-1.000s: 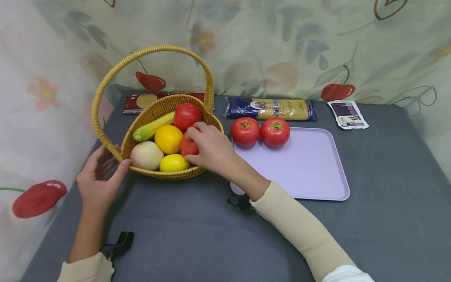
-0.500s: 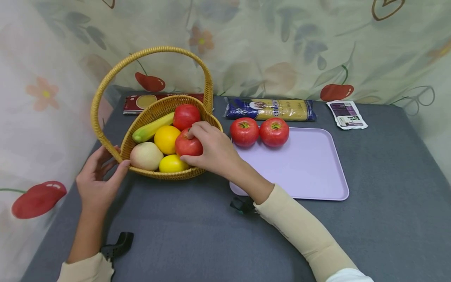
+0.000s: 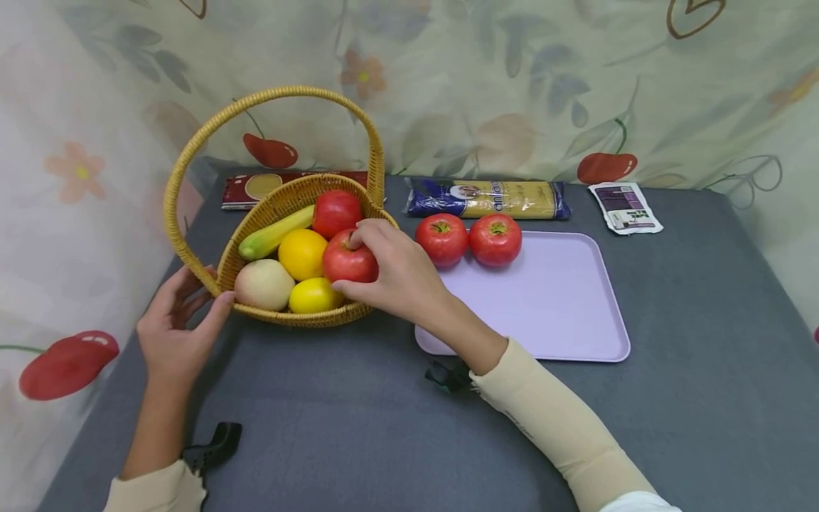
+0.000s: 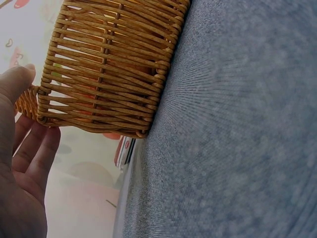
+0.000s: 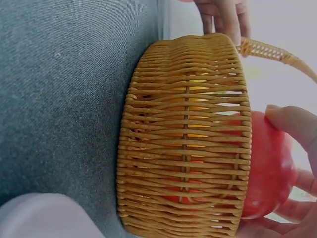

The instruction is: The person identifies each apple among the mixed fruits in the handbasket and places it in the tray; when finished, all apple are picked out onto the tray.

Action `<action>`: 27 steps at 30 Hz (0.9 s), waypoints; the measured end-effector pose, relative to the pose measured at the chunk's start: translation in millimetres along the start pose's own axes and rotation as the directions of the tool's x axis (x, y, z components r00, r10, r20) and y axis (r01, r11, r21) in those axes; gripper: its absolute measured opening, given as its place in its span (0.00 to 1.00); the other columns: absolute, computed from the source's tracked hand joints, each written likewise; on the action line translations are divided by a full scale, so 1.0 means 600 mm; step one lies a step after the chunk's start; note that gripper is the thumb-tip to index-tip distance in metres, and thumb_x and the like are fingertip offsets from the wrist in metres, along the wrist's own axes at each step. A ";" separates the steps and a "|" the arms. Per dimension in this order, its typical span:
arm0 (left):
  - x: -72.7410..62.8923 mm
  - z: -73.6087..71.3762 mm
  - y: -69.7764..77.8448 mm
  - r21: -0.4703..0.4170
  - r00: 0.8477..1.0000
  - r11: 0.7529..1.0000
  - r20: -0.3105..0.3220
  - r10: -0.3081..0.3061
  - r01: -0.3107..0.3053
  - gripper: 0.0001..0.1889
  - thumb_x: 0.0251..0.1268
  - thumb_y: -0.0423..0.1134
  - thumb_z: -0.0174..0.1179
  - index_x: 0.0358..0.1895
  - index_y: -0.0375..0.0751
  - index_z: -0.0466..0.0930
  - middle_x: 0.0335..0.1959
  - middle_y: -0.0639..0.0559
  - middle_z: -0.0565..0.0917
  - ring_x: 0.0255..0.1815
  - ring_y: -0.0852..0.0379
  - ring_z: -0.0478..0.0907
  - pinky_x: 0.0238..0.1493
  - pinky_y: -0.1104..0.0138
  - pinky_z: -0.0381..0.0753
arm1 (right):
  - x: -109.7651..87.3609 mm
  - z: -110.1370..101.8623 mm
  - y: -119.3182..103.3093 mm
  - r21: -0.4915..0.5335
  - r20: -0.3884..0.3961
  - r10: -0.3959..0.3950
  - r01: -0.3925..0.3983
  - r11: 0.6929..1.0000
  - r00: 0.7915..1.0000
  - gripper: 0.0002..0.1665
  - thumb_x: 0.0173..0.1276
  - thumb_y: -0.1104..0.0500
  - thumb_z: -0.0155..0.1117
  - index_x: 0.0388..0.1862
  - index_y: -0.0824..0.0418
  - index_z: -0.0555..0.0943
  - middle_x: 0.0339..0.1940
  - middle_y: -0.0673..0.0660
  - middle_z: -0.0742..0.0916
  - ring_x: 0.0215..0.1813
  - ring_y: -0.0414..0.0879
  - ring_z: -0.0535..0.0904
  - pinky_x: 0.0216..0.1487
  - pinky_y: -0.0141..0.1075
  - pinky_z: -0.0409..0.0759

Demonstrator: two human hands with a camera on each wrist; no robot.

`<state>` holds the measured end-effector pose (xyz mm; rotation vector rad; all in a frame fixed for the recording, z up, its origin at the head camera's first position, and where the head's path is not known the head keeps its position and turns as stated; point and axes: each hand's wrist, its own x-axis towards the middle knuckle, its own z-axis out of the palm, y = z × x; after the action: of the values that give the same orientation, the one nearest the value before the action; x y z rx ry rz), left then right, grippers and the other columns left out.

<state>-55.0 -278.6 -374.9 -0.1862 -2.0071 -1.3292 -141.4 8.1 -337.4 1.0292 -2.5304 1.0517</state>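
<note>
A yellow wicker basket (image 3: 303,320) with a tall hoop handle stands left of centre. My left hand (image 3: 180,327) grips it where the handle meets the rim, thumb on the near side. In the left wrist view, the fingers (image 4: 37,153) reach round the handle's base. My right hand (image 3: 403,274) holds a red apple (image 3: 348,259) between thumb and fingers at the basket's right side. The right wrist view shows this apple (image 5: 270,168) rising above the rim. Around it in the basket lie another red fruit (image 3: 335,213), an orange (image 3: 302,254), a lemon (image 3: 313,296), a peach (image 3: 264,284) and a green zucchini-like vegetable (image 3: 275,233).
A lilac tray (image 3: 544,313) lies right of the basket, two red fruits with greenish tops (image 3: 441,240) at its back left corner. Behind are a pasta packet (image 3: 505,199), a dark red package (image 3: 246,190) and a small white-and-purple sachet (image 3: 625,208). Printed curtains close the back and left.
My right hand has drawn the apple up and slightly right, so more of it shows among the fruit. The left hand keeps its place on the basket.
</note>
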 end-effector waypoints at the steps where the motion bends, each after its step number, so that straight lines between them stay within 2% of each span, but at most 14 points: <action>1: 0.000 0.000 0.000 -0.004 1.000 1.000 0.000 -0.002 0.002 0.30 0.51 0.17 0.69 0.62 0.30 0.79 0.51 0.33 0.84 0.51 0.54 0.83 0.52 0.73 0.81 | -0.002 -0.001 0.000 0.004 -0.004 0.002 -0.002 1.000 1.000 0.28 0.57 0.45 0.78 0.49 0.55 0.77 0.59 0.54 0.80 0.57 0.45 0.74 0.55 0.37 0.80; 11: -0.003 -0.001 0.003 0.006 1.000 1.000 0.006 -0.011 0.011 0.29 0.52 0.17 0.68 0.62 0.31 0.79 0.51 0.29 0.82 0.52 0.53 0.82 0.52 0.74 0.80 | -0.013 -0.017 -0.003 0.044 -0.043 0.003 -0.002 0.999 0.999 0.28 0.56 0.46 0.79 0.49 0.55 0.77 0.61 0.54 0.79 0.60 0.45 0.74 0.56 0.36 0.80; 16: -0.001 -0.001 0.003 0.010 1.000 1.000 0.003 -0.014 0.014 0.29 0.52 0.18 0.69 0.62 0.31 0.79 0.52 0.29 0.82 0.52 0.54 0.82 0.52 0.74 0.80 | -0.022 -0.031 -0.006 0.094 -0.053 0.059 -0.054 0.994 0.997 0.30 0.56 0.46 0.78 0.51 0.56 0.76 0.64 0.54 0.78 0.62 0.45 0.74 0.56 0.36 0.81; 21: 0.001 0.000 0.003 0.009 1.000 1.000 0.006 -0.016 0.016 0.29 0.52 0.18 0.69 0.62 0.31 0.78 0.52 0.28 0.82 0.52 0.53 0.82 0.52 0.74 0.80 | -0.033 -0.047 -0.009 0.121 -0.043 0.100 -0.094 0.988 0.994 0.35 0.56 0.45 0.79 0.56 0.56 0.74 0.61 0.52 0.79 0.60 0.43 0.74 0.55 0.36 0.81; 27: 0.000 0.000 0.003 0.005 1.000 1.000 -0.001 -0.016 0.016 0.29 0.52 0.17 0.68 0.62 0.31 0.79 0.51 0.30 0.83 0.52 0.54 0.82 0.52 0.74 0.80 | -0.048 -0.060 -0.007 0.117 -0.038 0.080 -0.075 0.990 0.996 0.37 0.55 0.45 0.79 0.59 0.57 0.74 0.61 0.51 0.79 0.61 0.42 0.73 0.56 0.38 0.81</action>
<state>-54.1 -277.6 -373.7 -0.1673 -2.0145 -1.3338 -119.8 46.2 -321.6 0.9327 -2.5196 1.2414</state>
